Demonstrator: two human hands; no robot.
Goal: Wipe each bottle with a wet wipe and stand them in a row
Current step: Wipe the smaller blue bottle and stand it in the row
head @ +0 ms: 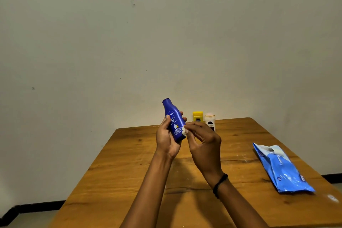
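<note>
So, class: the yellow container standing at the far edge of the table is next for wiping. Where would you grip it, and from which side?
Take the yellow container around its body, below the cap, coming from the front-left. It stands upright, so its side walls are the easiest to wrap fingers around. The white bottle stands close on its right, and the wall is just behind, so those sides look cramped. The left hand holds the blue bottle.
</note>
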